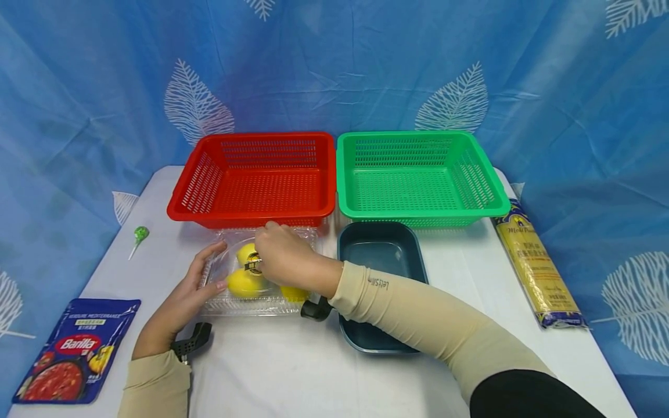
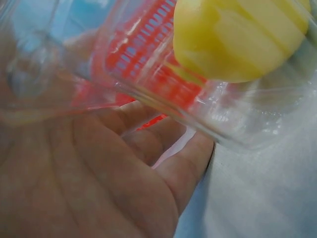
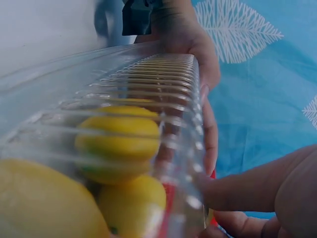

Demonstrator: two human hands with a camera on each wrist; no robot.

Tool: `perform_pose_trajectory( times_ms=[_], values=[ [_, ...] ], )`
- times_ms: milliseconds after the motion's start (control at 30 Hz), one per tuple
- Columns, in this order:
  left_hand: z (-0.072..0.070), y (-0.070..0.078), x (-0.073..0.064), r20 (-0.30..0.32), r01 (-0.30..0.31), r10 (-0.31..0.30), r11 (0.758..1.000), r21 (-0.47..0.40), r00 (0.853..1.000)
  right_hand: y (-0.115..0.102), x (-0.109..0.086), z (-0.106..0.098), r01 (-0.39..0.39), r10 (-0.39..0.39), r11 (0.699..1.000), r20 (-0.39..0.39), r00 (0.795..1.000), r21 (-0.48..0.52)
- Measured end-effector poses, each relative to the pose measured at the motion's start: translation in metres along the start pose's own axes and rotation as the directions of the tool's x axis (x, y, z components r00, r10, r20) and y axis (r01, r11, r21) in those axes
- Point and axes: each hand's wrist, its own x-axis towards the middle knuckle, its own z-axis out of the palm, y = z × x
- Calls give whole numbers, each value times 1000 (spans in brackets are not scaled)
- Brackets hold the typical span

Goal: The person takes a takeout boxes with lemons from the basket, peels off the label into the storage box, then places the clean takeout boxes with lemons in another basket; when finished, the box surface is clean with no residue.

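Observation:
A clear plastic clamshell box (image 1: pixel 251 309) with several lemons (image 1: pixel 244 284) inside lies before the red basket; a black-and-gold label shows on its lid. My left hand (image 1: pixel 180 302) rests along the box's left side, its fingers nearly straight and the thumb near the front lemon. Reaching over the lid, my right hand (image 1: pixel 284 258) has curled fingers by the label. In the right wrist view its thumb and fingertips (image 3: pixel 237 191) pinch the ribbed plastic edge. The left wrist view shows the left palm (image 2: pixel 99 183) beneath the clear plastic.
A red basket (image 1: pixel 251 223) and a green basket (image 1: pixel 418 216) stand side by side at the back. Right of the box is a dark blue tray (image 1: pixel 360 342), partly under my right arm. A pasta bag (image 1: pixel 538 267), Barilla pouch (image 1: pixel 78 354) and green lollipop (image 1: pixel 140 233) lie at the sides.

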Motion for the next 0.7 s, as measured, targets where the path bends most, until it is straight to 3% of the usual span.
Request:
perform_pose_trajectory(
  times_ms=[167,333,533,700],
  values=[
    [0,0,0,1,5,-5,1000,-2,1000,-1,0,2,26,-26,1000,-40,999,3],
    [-1,1,0,3,3,-3,1000,7,1000,-5,-9,-5,112,-109,993,-92,990,24],
    [-1,1,0,5,1,-1,1000,17,1000,-3,-35,-26,208,-193,964,-101,976,167],
    [0,1,0,2,7,-7,1000,24,1000,16,-56,-45,204,-190,919,-73,979,339]
  ],
)
